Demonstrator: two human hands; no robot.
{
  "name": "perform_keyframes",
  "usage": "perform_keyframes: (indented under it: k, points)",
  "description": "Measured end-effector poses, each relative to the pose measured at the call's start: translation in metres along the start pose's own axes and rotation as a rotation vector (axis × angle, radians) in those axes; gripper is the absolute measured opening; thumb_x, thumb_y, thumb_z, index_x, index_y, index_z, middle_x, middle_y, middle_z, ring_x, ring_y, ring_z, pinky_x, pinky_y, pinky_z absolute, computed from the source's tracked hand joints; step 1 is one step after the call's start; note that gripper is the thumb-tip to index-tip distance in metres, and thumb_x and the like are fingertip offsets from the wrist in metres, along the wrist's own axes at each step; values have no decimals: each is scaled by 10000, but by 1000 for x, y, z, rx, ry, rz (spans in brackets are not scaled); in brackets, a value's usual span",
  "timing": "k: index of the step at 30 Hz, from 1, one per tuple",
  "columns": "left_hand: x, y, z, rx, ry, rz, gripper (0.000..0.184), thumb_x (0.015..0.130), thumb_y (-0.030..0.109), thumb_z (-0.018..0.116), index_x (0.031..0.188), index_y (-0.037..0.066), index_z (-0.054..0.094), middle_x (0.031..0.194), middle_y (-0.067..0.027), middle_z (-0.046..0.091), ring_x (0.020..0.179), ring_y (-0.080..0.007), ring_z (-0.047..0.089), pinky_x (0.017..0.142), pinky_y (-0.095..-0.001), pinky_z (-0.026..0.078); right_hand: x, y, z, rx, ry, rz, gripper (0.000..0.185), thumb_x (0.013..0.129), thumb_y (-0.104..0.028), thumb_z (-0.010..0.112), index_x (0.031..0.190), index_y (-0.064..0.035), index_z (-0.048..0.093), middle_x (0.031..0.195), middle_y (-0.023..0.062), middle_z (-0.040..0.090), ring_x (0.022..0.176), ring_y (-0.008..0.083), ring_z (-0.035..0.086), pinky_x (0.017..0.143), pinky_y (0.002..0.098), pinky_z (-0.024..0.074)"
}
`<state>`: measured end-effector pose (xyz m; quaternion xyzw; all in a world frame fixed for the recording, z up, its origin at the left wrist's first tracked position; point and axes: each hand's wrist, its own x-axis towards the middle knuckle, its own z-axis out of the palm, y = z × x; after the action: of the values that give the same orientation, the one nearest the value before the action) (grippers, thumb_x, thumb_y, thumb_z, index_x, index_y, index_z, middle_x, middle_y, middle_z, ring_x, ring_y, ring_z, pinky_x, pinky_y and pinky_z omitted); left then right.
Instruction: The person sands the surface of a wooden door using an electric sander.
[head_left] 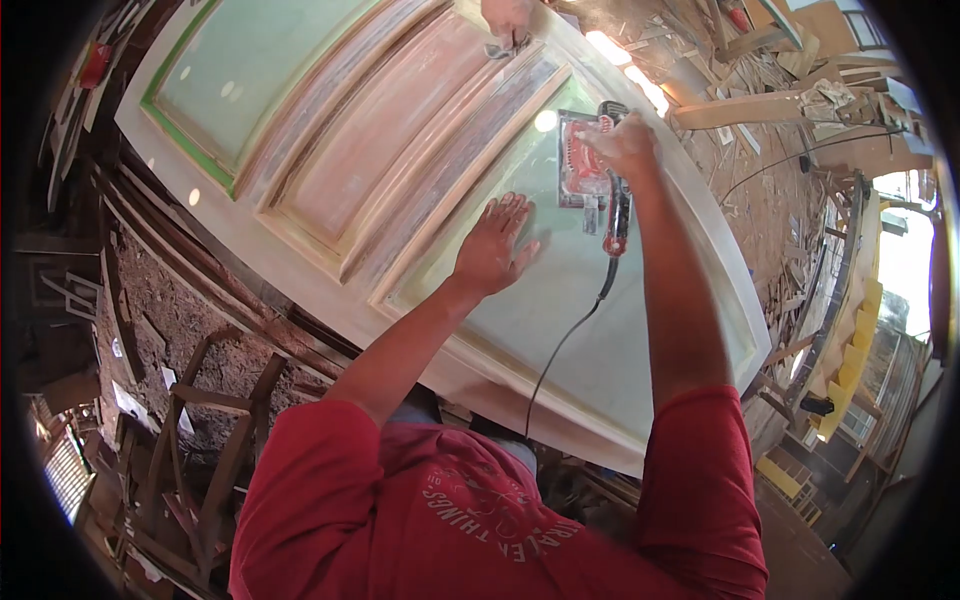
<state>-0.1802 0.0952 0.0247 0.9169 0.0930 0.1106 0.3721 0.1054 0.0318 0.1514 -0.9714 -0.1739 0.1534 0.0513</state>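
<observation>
The fingers of your right hand were bent over the red power tool, wrapped about its dark side with the tips reaching across the red body – a close hold, by the look of it. Those of your left hand were stretched out, thumb apart, palm down over the pale green panel, with nothing in their grasp; I could not tell whether they pressed on it or hovered just above.

The tool lay directly under your right fingers, flat against the green panel near its far edge. From your left hand it lay to the right and a little farther from your body – so the right was plainly the nearer of your 2 hands, with bare green between the left and the tool. Its long axis ran roughly away from you, and the dark cord left its near end and curved back toward your red shirt.

Farther out, the green panel sat in a large pale frame, beside a pinkish panel. At the top, another person's hand held a small grey object, too unclear to name. Past the frame, to the right, the floor was strewn with scraps.
</observation>
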Motion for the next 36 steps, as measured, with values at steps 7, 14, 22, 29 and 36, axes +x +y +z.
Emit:
perform_keyframes:
  k: [7,14,22,29,36]
  points:
    - [4,38,-17,-88,106,-61,554,1006,318,760,1457,31,614,1453,-223,668,1348,-426,640,1206,-543,481,-90,35,12,-18,6,-49,915,829,-470,816,1476,95,503,1318,334,710,1268,466,689,1104,509,538]
    - [-61,74,29,-116,131,-52,563,992,303,768,1448,17,603,1437,-240,667,1316,-442,654,1184,-516,496,-205,107,16,30,-114,78,760,846,-435,805,1416,1,554,1221,282,742,1196,476,702,1053,539,554]
    - [-30,242,56,-376,46,-350,305,1011,282,686,1121,5,754,1054,-202,781,1038,-406,735,945,-476,573,-323,161,66,220,-95,-137,601,807,-365,846,1291,-66,651,1189,221,740,1131,431,705,993,532,573]
    - [27,200,54,-459,-119,-603,381,1007,346,662,808,49,792,782,-131,785,760,-330,765,794,-452,597,-293,119,53,266,-60,-109,656,795,-356,853,1345,-64,647,1415,194,643,1193,412,679,996,502,578]
    - [146,129,40,-570,9,-566,390,968,357,659,760,70,821,726,-139,772,698,-337,760,774,-434,608,-161,64,12,178,-199,-94,552,799,-377,828,1261,-98,716,1248,181,764,1118,378,747,977,484,591]
